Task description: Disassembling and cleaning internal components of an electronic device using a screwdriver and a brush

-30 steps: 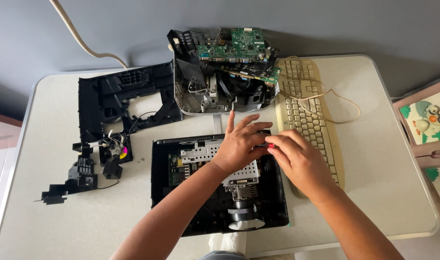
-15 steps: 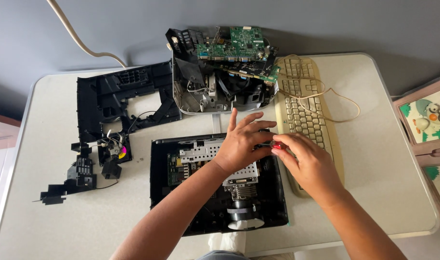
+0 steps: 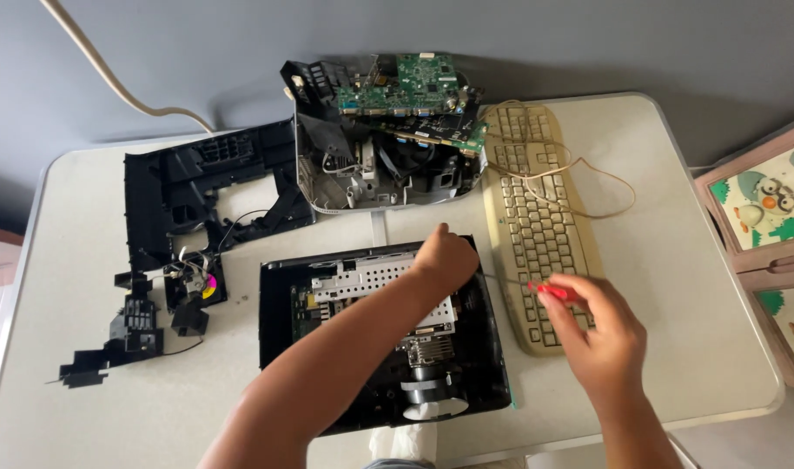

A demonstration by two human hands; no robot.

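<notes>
An opened black projector [image 3: 280, 347] lies on the white table, with a perforated metal plate [image 3: 362, 278] and its lens [image 3: 432, 395] showing. My left hand [image 3: 445, 256] rests curled on the projector's far right corner, gripping there. My right hand [image 3: 597, 334] is off to the right, above the keyboard's near end. It holds a red-handled screwdriver [image 3: 549, 289] whose thin shaft points left at the projector's right edge, just below my left hand.
A beige keyboard [image 3: 536, 200] with a looped cord lies right of the projector. Behind it stands a gutted housing topped with green circuit boards [image 3: 406, 87]. A black plastic cover [image 3: 197, 187] and small black parts [image 3: 136, 330] lie at left. Picture books [image 3: 762, 208] lie beyond the table's right edge [image 3: 727, 287].
My right hand has drawn away to the right with the screwdriver, off the projector and over the keyboard. My left hand's spread fingers have curled in at the projector's corner.
</notes>
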